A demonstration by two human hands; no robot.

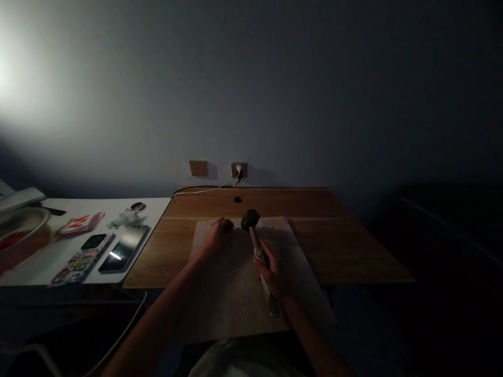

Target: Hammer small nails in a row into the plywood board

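Observation:
My right hand (pixel 272 269) is wrapped round the handle of a mallet (pixel 257 251). The mallet has a dark, rounded head and a wooden handle with a pale wrapping. Its head hangs near the far edge of a thin wooden board (pixel 231 298). My left hand (pixel 220 234) rests at the board's far left part, its fingers curled together in a pinch. Whatever sits between those fingertips is too small and dark to make out. A few tiny dark spots show along the board's far edge, beside the mallet head.
The board lies on a wooden table (pixel 353 256) and overhangs its front edge. On the white table (pixel 157 209) at left are a dark-screened phone (pixel 124 248), a patterned phone case (pixel 80 264), a red-and-white packet (pixel 81 223), crumpled plastic (pixel 128 217) and a bowl (pixel 37 222). Cables run to a wall socket (pixel 243 168).

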